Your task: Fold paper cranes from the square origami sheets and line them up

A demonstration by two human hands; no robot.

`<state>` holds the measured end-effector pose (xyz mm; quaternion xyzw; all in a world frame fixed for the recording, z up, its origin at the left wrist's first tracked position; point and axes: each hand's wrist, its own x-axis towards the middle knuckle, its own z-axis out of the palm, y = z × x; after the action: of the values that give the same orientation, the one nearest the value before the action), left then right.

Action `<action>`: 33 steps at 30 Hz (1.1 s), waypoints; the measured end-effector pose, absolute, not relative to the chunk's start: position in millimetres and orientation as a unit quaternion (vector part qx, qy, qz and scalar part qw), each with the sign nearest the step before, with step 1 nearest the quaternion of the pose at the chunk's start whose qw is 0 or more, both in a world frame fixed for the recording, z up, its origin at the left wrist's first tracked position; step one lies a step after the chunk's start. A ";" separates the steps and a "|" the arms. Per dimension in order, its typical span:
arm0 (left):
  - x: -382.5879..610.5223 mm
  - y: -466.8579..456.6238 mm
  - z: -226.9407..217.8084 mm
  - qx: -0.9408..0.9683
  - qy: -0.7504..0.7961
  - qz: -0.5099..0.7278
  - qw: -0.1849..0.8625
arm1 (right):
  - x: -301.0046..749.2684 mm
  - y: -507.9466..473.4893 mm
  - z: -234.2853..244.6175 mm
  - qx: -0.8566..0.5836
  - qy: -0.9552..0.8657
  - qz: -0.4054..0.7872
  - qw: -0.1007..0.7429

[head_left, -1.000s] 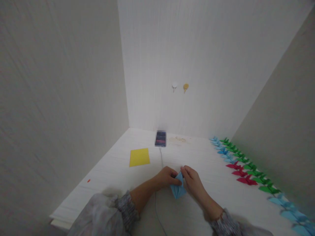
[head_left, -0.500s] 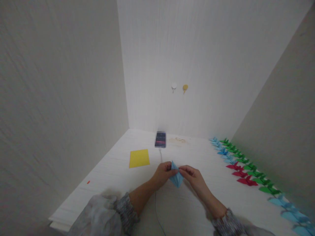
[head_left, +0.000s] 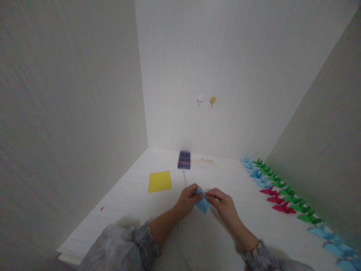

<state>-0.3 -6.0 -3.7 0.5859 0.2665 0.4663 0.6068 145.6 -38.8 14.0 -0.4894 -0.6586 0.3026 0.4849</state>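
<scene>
Pale walls met beyond a white tabletop, with a white hook and a yellow hook at twelve o'clock; watching remotely, I saw the blue folded paper between both hands, over the tabletop; at its nine o'clock the left hand pinched it, thumb across its face; at three the right hand pinched its edge between thumb and forefinger; I could not tell whether the paper touched the tabletop; from it, I placed a yellow sheet at ten o'clock, a dark-screened device at eleven and red folded pieces at three, beside a row of green folded pieces.
</scene>
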 end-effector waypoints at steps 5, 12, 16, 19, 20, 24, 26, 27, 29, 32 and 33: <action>0.2 -3.5 -7.3 0.583 0.289 0.461 0.603 | 146.9 -37.0 9.3 -0.493 -0.639 0.328 0.491; -0.2 -2.8 -7.8 0.587 0.302 0.457 0.596 | 145.5 -34.2 5.0 -0.493 -0.609 0.377 0.494; 0.3 -2.8 -6.9 0.588 0.302 0.462 0.591 | 142.3 -34.6 5.6 -0.492 -0.575 0.423 0.499; 1.4 -2.9 -7.2 0.588 0.300 0.461 0.593 | 140.6 -35.8 8.6 -0.483 -0.549 0.457 0.507; 1.8 -3.1 -7.2 0.584 0.298 0.462 0.598 | 140.3 -36.3 9.7 -0.479 -0.541 0.461 0.515; 3.2 -4.8 -6.2 0.558 0.287 0.471 0.620 | 138.6 -37.7 12.9 -0.461 -0.522 0.472 0.541; 3.6 -5.7 -5.8 0.546 0.286 0.473 0.629 | 137.3 -38.1 13.5 -0.459 -0.512 0.478 0.547; 3.8 -6.0 -5.8 0.541 0.287 0.474 0.633 | 136.6 -38.3 13.5 -0.461 -0.507 0.479 0.548; 4.3 -6.5 -5.8 0.532 0.287 0.476 0.639 | 135.3 -38.7 12.7 -0.470 -0.498 0.480 0.548; 5.1 -7.2 -5.4 0.522 0.274 0.483 0.647 | 134.0 -39.1 9.6 -0.474 -0.488 0.487 0.548; 5.3 -7.4 -5.2 0.520 0.270 0.484 0.650 | 133.6 -39.2 8.3 -0.473 -0.484 0.491 0.548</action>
<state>5.3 -7.4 -5.2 0.5205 0.2696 0.4838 0.6499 133.6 -39.2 8.3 -0.4727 -0.4841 0.4914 0.5483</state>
